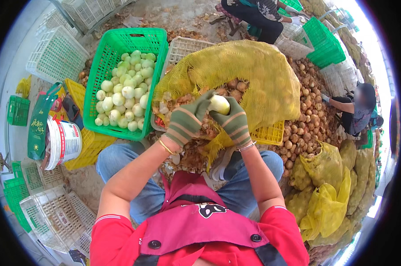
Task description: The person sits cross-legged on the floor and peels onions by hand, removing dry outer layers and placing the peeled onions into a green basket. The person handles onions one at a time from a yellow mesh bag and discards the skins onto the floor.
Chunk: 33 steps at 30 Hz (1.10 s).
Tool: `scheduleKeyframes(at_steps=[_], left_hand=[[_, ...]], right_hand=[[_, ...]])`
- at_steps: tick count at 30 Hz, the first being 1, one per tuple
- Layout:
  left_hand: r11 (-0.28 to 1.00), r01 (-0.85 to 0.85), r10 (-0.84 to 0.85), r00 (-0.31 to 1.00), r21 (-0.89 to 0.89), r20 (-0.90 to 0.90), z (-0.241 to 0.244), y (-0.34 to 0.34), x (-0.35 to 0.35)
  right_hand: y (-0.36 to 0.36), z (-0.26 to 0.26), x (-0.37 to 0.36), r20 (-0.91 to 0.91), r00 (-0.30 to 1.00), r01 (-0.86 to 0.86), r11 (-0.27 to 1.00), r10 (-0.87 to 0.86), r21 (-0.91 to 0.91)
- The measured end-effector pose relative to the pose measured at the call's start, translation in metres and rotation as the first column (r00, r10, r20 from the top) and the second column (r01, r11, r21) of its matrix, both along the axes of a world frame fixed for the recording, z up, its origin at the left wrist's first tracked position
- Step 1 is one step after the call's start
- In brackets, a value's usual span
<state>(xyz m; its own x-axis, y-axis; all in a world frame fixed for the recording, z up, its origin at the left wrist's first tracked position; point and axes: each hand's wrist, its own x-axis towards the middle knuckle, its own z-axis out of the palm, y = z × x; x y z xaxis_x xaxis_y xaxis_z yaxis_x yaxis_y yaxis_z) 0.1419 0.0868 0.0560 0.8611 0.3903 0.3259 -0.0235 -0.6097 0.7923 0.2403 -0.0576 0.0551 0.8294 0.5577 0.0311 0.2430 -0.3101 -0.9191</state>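
Both of my hands wear striped green knit gloves and meet around one peeled white onion (219,104). My left hand (190,114) has its fingers at the onion's left side; whether it grips a tool there I cannot tell. My right hand (232,119) holds the onion from the right. Just beyond them lies a yellow mesh sack (270,76), with brown unpeeled onions (237,87) in its opening. Loose onion skins (207,128) lie beneath my hands. Left of the sack stands a green plastic crate (89,96) holding many peeled onions (128,92).
Yellow crates (97,143) and a white bucket (65,143) stand at the left. A yellow crate (270,133) sits under the sack. At the right are an onion heap (307,109) and full mesh sacks (323,166). Two people (353,109) (263,16) sit nearby.
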Motion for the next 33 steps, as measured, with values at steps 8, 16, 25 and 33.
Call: scheduleKeyframes(at_steps=[8, 16, 25, 33], left_hand=[[0.992, -0.127, 0.119, 0.942, -0.007, -0.314, -0.006, 0.021, 0.005], [0.967, -0.092, 0.009, 0.943, -0.236, -0.332, -0.027, 0.034, 0.008], [0.944, 0.109, -0.191, 0.950, -0.310, -0.247, 0.007, 0.020, 0.008], [0.920, -0.057, -0.098, 0.925, -0.387, -0.368, -0.010, 0.033, 0.013]], right_hand=[[-0.005, 0.001, 0.009, 0.186, 0.982, 0.029, 1.000, -0.027, -0.005], [-0.009, 0.004, 0.011, 0.387, 0.920, 0.044, 0.998, -0.058, 0.045], [-0.006, 0.019, 0.006, 0.515, 0.843, -0.165, 0.986, 0.153, -0.023], [-0.002, 0.016, -0.004, 0.341, 0.933, -0.174, 0.975, 0.120, 0.135]])
